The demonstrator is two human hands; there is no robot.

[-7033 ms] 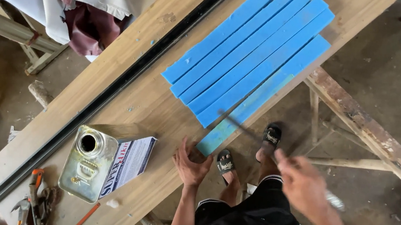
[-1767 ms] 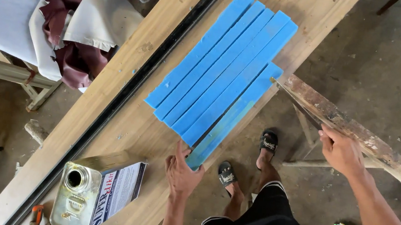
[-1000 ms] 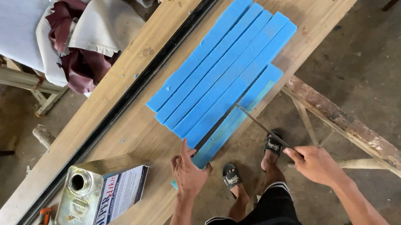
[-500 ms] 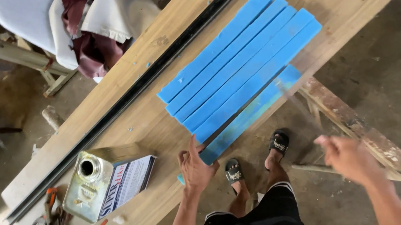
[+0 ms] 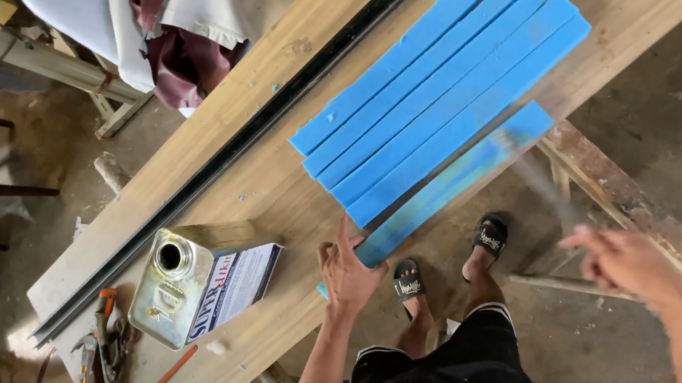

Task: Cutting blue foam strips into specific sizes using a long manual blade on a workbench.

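Several long blue foam strips [image 5: 438, 91] lie side by side on a wooden board table [image 5: 271, 201]. The nearest blue strip [image 5: 453, 183] sits apart at the table's edge. My left hand [image 5: 349, 271] presses flat on that strip's near end. My right hand [image 5: 624, 262] is off the table's right side, blurred, gripping a thin stick or brush handle [image 5: 543, 185] whose tip reaches the strip's far end. A square metal can [image 5: 193, 286] with an open round spout stands on the table left of my left hand.
A black metal rail [image 5: 225, 161] runs along the table's left edge. Pliers and a red pencil [image 5: 105, 344] lie near the can. A chair draped with white and maroon cloth [image 5: 155, 16] stands at upper left. A wooden trestle beam [image 5: 654, 223] crosses at right. My sandalled feet [image 5: 449, 259] stand below.
My right hand with the stick swung back and forth over the nearest strip, now ending toward its far end. My left hand stayed pressed on the strip's near end.
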